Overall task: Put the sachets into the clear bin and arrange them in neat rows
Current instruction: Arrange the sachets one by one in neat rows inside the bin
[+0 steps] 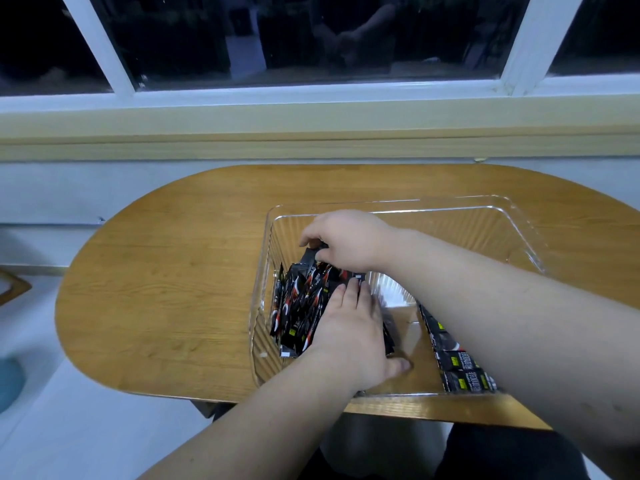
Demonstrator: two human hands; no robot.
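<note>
Two hands are at work inside the bin. The right hand (pixel 343 239) curls its fingers round the top end of one black sachet (pixel 309 259) and pinches it. The left hand (pixel 349 329) has straight, flat fingers that press on the bunch of sachets (pixel 298 313); it grips nothing.

The bunch stands on edge at the 9 o'clock side of the clear bin (pixel 450 206). Its long way runs from 12 o'clock to 6 o'clock. From the left fingers the bunch lies at 9 o'clock, touching. The right hand is at the bunch's 12 o'clock end.

I think the next push should go toward 9 o'clock, to square the bunch against the wall.

A second row of sachets (pixel 457 363) lies at the bin's 5 o'clock corner, under the right arm. The bin sits on a wooden table (pixel 166 271).
</note>
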